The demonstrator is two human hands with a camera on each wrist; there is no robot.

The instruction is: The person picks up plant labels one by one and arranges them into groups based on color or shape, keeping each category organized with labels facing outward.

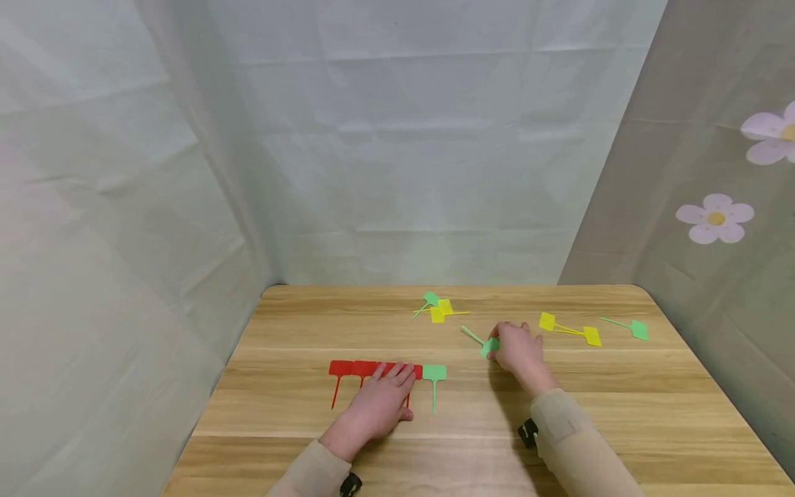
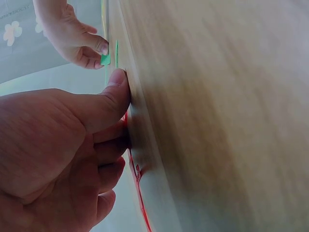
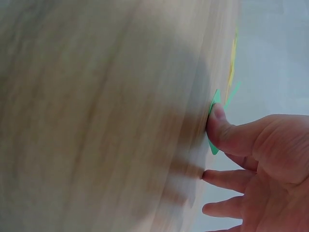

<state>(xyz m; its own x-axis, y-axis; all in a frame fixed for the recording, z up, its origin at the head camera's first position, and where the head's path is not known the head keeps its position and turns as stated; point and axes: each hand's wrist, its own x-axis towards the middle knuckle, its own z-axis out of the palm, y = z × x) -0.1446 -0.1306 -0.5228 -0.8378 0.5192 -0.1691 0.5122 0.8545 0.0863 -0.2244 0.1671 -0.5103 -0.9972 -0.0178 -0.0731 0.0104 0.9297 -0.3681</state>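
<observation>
My left hand (image 1: 379, 404) rests with extended fingers on a row of red flat tags (image 1: 340, 368), each with a thin tail toward me. Its fingers hide part of the row; the red edge (image 2: 140, 195) shows below them in the left wrist view. At the row's right end lies a green tag (image 1: 434, 373), tail also toward me. Farther right, my right hand (image 1: 518, 347) pinches another green tag (image 1: 487, 348) by its square head, low over the table. The thumb presses that green tag (image 3: 214, 147) in the right wrist view; its tail points away to the left.
Behind, a green tag (image 1: 431, 299) overlaps yellow tags (image 1: 437, 315). At right lie two yellow tags (image 1: 593, 336) with tails side by side, and a separate green tag (image 1: 639, 330). Pale cloth (image 1: 404, 172) encloses the wooden table (image 1: 279, 400) behind and at both sides.
</observation>
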